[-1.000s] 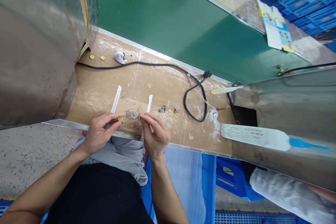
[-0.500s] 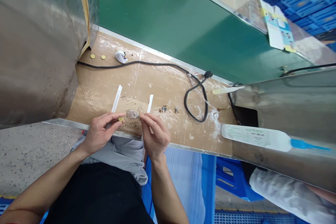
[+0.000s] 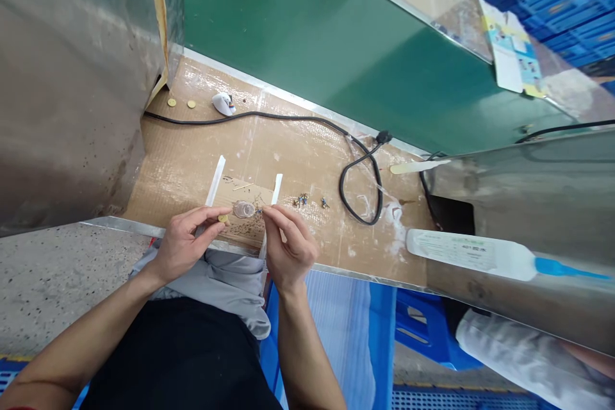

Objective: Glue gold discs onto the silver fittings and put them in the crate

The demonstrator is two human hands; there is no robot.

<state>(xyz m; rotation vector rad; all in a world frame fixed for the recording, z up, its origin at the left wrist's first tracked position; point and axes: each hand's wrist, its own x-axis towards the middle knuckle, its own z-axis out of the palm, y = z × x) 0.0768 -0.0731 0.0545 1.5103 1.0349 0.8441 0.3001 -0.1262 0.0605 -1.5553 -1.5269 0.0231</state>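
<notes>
My left hand [image 3: 189, 237] is closed, pinching a small round yellow disc [image 3: 222, 218] between thumb and fingers. Just right of that disc, a clear oval plastic piece [image 3: 244, 209] lies over a cardboard pad [image 3: 240, 231] marked with dark specks. The fingertips of my right hand [image 3: 291, 246] are pressed together beside the clear piece, a small gap away from it. A tiny bluish bit [image 3: 258, 210] shows at those fingertips; its kind is too small to make out. To the right lie several tiny blue-and-brass parts [image 3: 301, 200].
A black cable [image 3: 269, 114] crosses the cardboard-covered bench and loops on the right. Behind it lie two yellow discs [image 3: 191, 104] and a small white object [image 3: 223, 103]. A white bottle with a blue nozzle [image 3: 471, 255] is at right. Metal walls [image 3: 72, 90] flank the bench.
My right hand has drawn slightly right, away from the clear oval piece, opening a small gap. The left hand keeps its hold on the yellow disc.
</notes>
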